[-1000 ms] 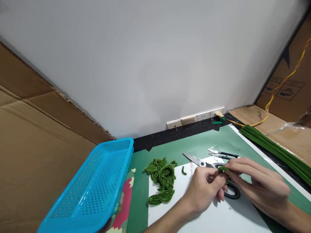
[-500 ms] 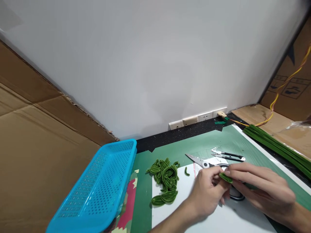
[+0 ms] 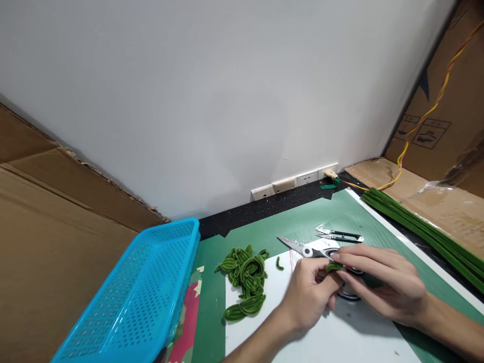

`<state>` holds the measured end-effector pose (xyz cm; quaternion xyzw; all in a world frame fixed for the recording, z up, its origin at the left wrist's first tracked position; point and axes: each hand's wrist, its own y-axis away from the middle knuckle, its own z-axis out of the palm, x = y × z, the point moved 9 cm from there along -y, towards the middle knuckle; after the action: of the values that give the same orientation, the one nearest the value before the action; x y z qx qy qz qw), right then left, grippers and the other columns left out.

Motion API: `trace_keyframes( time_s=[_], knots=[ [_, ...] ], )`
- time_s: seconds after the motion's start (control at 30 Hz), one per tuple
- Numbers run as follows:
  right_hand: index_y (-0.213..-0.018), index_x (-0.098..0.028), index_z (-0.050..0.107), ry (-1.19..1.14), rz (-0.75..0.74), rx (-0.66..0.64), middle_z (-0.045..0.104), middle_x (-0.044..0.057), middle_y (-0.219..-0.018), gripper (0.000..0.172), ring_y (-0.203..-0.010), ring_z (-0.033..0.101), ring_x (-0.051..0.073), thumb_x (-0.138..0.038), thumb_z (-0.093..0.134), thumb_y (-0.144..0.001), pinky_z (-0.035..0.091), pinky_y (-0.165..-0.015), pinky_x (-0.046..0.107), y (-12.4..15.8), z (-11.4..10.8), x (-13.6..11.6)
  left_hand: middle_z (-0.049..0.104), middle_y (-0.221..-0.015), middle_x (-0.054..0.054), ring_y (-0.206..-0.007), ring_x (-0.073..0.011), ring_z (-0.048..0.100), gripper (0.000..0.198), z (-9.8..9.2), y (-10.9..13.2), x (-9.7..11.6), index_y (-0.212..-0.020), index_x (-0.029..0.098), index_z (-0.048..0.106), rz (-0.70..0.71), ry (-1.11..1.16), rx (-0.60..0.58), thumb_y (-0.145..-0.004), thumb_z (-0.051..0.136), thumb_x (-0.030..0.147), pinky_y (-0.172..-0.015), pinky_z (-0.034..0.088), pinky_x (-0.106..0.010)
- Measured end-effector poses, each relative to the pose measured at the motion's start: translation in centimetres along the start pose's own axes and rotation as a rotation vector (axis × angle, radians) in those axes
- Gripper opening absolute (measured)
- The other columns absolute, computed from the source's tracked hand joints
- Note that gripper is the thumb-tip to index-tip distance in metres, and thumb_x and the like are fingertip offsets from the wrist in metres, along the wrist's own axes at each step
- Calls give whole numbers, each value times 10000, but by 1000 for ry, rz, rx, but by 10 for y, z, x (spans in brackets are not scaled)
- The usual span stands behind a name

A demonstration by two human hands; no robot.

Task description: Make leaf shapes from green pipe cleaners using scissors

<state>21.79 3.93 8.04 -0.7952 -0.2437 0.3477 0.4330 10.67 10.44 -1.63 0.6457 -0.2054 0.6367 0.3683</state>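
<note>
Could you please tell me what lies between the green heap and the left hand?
Between the heap and left hand, the head view shows a small curved green piece and, nearer the hand, a thin red line.

The held piece [image 3: 333, 267] is green, the heaped pieces [image 3: 252, 304] green with paler stripes, the basket [image 3: 155, 272] blue, the sheet [image 3: 321, 345] white.

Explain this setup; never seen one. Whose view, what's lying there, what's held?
No machine: a person works bare-handed, filmed by one head-worn camera looking forward and down. The left hand and right hand together hold a small fuzzy green piece. Below lies a white sheet on a green mat. To the left is a pile of green pieces; beyond the hands, partly hidden scissors and snips. A blue basket stands far left, green stems lie right.
</note>
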Motion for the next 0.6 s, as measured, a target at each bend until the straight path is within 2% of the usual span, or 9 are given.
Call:
trace_keyframes(
  time_s=[0.2, 0.4, 0.6],
  knots=[
    [-1067, -135, 746, 10, -43, -18, 801, 100, -859, 180, -727, 792, 193, -12, 675, -956, 649, -657, 264, 7, 3, -2, 496, -519, 41, -469, -99, 434, 241, 2, 3, 5, -685, 180, 576, 10, -44, 12, -911, 622, 248, -501, 334, -227],
    [-1058, -121, 743, 2, -71, -14, 785, 104, -828, 182, -685, 762, 190, 5, 679, -944, 629, -616, 279, 3, 3, -6, 478, -436, 41, -410, -103, 419, 306, -1, 3, 3, -616, 179, 596, -51, -63, 42, -898, 623, 294, -506, 333, -246],
    [-1074, -146, 745, -48, 6, -14, 805, 82, -873, 159, -714, 781, 179, -53, 706, -951, 649, -672, 250, -2, 5, 2, 534, -478, 23, -469, -111, 461, 358, -1, 2, 4, -647, 178, 599, -28, -59, 61, -930, 668, 386, -548, 363, -242]
  ],
)
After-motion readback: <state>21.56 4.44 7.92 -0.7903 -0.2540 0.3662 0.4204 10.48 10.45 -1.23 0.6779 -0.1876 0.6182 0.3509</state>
